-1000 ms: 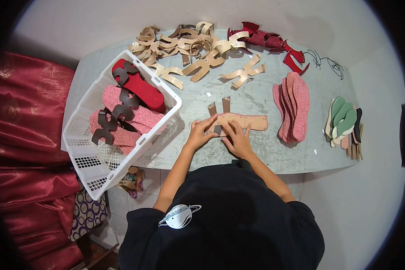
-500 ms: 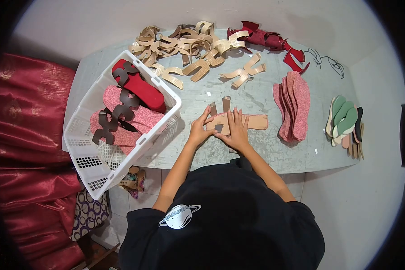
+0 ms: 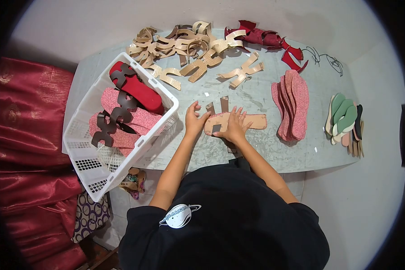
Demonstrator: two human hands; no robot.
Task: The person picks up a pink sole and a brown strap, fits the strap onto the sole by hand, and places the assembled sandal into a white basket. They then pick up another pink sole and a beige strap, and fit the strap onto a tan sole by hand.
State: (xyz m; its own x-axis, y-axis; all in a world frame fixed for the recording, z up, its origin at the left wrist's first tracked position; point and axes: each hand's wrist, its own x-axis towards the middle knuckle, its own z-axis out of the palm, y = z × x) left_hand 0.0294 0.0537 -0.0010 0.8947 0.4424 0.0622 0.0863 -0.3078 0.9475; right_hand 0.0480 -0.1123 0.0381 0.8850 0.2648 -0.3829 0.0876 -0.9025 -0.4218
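Observation:
A tan insole with a pink edge and a dark square patch near its left end lies face down on the table in front of me. From under its far side two brown strap ends stick out, and another piece of strap shows on the near side. My right hand rests over the insole's middle with fingers spread. Just off its left end is my left hand, fingers apart and slightly curled, the fingertips close to the insole's edge.
On the left stands a white plastic basket holding pink and red soles with brown straps. Beige cut straps and red pieces lie along the back. Pink insoles are stacked right, with green and dark soles beyond.
My left hand has drawn back to the left off the insole, uncovering its left end. My right hand stays on the insole, its fingers spread wider.

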